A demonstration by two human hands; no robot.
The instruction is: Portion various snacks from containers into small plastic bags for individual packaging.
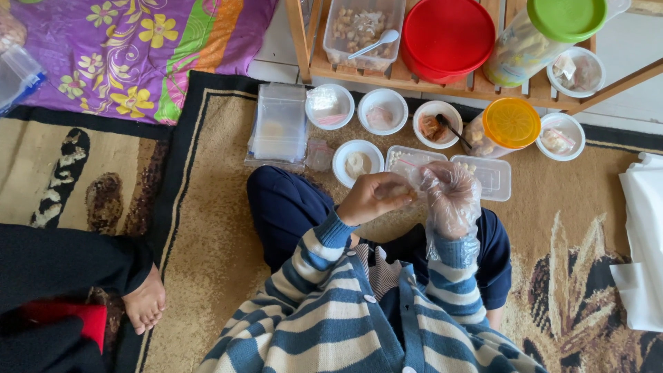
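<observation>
A person sits on a patterned rug [207, 228] with both hands held up in front; the left hand [376, 197] is bare, and its fingers [404, 195] are pinched together on a small pale bit of food [399, 188]; the food sits right between the two hands, touching both. The right hand [450, 200] wears a loose clear plastic glove [456, 231]; its fingers are curled toward the food, but the crinkly glove hides them, so I cannot tell if they are closed on it.

Just past the hands, at twelve o'clock, lie two flat clear trays [483, 176]; at eleven o'clock is a white bowl [357, 163] with something pale in it. More small white bowls [384, 110] stand further up, and a jar with an orange lid [510, 124] lies at one o'clock. A stack of small clear bags [280, 124] is at ten o'clock. A low wooden shelf [318, 65] at the top holds a red lid [447, 36] and a tub with a spoon [362, 31]. Another person's bare foot [145, 304] rests at eight o'clock.

I think the food could slip and drop onto the rug, because the pinch is small and the glove is slippery; the loose glove could also snag or slide off; a swinging sleeve could knock the near bowl over.
</observation>
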